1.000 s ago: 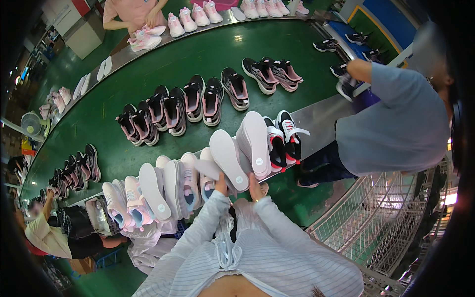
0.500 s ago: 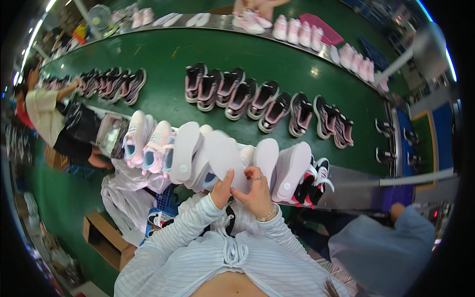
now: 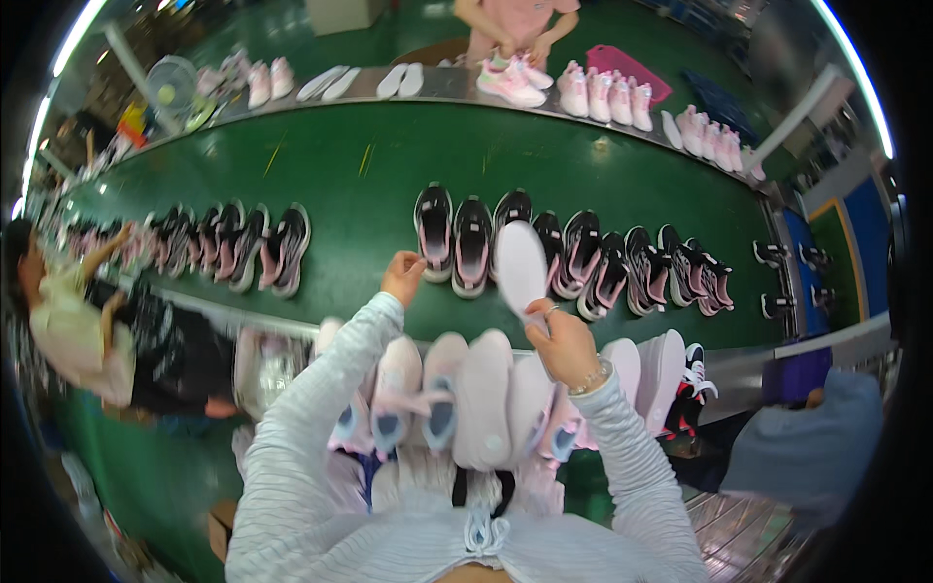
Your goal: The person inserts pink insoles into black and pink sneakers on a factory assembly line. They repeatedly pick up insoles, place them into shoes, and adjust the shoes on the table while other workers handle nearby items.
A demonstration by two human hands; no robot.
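Right hand [image 3: 561,345] pinches 1 white insole [image 3: 522,264] by its near end; left hand [image 3: 402,277], fingers curled, meets 1 black shoe [image 3: 433,231], grip unclear. Steadying there should help.

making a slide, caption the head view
Right hand holds a white insole, left hand near black-and-pink shoes on a green surface.

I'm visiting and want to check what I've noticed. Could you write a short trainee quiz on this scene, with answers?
1. Which hand holds the raised white insole?
2. True or false: the person facing us across the green surface wears a pink top.
3. What is nearest to the left hand? (a) a pink basin (b) a black-and-pink shoe (c) a fan

Key:
1. The right hand.
2. True.
3. b.
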